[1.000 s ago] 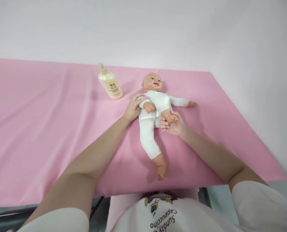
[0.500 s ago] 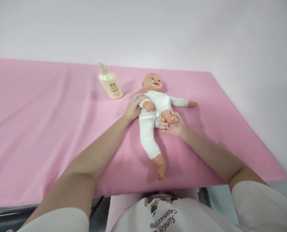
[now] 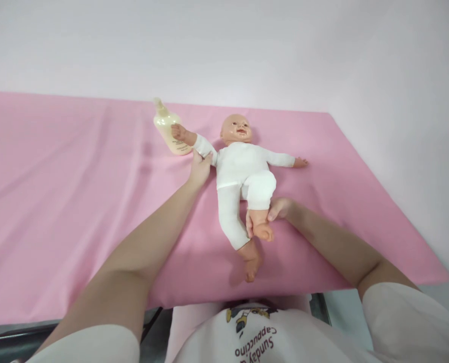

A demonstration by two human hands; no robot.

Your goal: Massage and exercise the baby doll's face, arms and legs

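Observation:
A baby doll (image 3: 239, 164) in white clothing lies on its back on the pink cloth (image 3: 76, 201), head away from me. My left hand (image 3: 201, 166) grips the doll's arm on the left side by its white sleeve; that arm points outward, its little hand overlapping the bottle in view. My right hand (image 3: 279, 209) is wrapped round the lower part of the doll's leg on the right side, with most fingers hidden beneath it. This leg is bent at the knee. The other leg lies stretched toward the front edge.
Behind the doll's raised hand stands a pale yellow pump bottle (image 3: 166, 123) with a label. A white wall (image 3: 224, 50) rises beyond the cloth's back edge. The doll's other arm rests out to the right.
The doll's arm on the left has swung from across its chest outward, with my left hand. Its bent leg has come down toward me in my right hand.

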